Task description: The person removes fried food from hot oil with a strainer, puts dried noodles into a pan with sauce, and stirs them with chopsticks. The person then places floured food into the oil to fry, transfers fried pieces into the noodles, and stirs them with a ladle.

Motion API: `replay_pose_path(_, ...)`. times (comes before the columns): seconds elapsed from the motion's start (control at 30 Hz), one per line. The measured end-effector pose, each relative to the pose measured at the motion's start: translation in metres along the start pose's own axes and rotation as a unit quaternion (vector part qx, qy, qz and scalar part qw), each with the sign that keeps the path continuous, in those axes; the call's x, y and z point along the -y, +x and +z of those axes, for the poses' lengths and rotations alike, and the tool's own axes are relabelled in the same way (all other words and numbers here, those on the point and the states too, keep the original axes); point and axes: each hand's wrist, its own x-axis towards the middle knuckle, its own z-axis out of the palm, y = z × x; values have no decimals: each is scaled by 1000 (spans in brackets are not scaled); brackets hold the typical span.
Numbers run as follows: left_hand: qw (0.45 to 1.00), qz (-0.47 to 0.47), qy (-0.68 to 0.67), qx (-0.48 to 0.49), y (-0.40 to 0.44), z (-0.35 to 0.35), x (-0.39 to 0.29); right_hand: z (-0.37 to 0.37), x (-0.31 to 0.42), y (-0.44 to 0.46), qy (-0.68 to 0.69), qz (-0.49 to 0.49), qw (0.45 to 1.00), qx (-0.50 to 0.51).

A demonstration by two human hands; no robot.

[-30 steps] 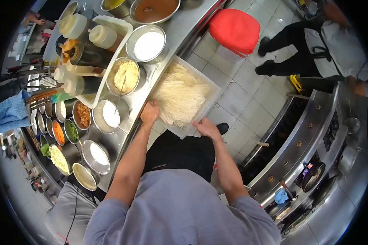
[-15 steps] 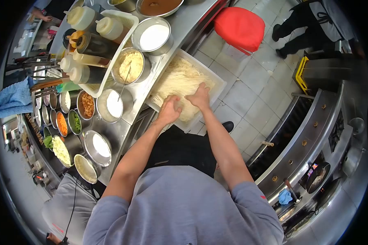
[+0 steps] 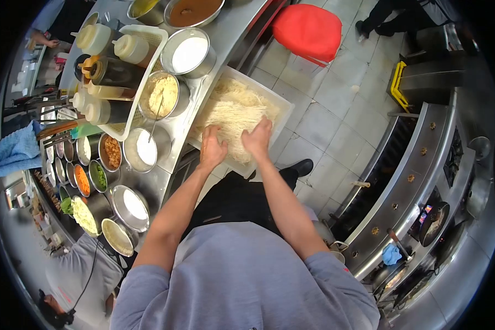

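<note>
A white plastic tub full of pale thin noodles juts out from the counter's edge in front of me. My left hand rests on the noodles at the tub's near left, fingers bent and apart. On the right part of the noodles lies my right hand, its fingers spread and their tips against the strands. Neither hand has visibly lifted any noodles. Left of the tub, bowls of yellow crumbly food and white powder stand on the counter.
Sauce bottles stand in a basket on the steel counter, beside bowls of chopped food. A red-covered stool is on the floor. Stoves with a wok line the right. Co-workers stand at the upper right and lower left.
My hands went from the tub's rim onto the noodles, with fingers spread, and have since shifted slightly. The co-worker at the upper right has moved farther away.
</note>
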Motion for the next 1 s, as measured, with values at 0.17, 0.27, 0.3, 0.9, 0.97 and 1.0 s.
replay_pose_path(0.17,989,139,10,-39,35,-7,-24,0,7,12,186,151,962,134)
replay_pose_path(0.27,980,197,-24,-33,59,-22,-39,-18,26,-20,223,27,967,118)
replay_pose_path(0.3,980,182,35,72,59,-37,-48,-27,31,-29,227,-13,966,125)
replay_pose_path(0.9,970,189,154,-23,-23,-52,-1,-26,15,64,250,143,806,518)
replay_pose_path(0.97,968,184,169,-4,-27,-51,9,1,6,74,143,61,836,526)
replay_pose_path(1.0,961,205,185,30,-29,-51,15,2,6,86,143,60,835,528)
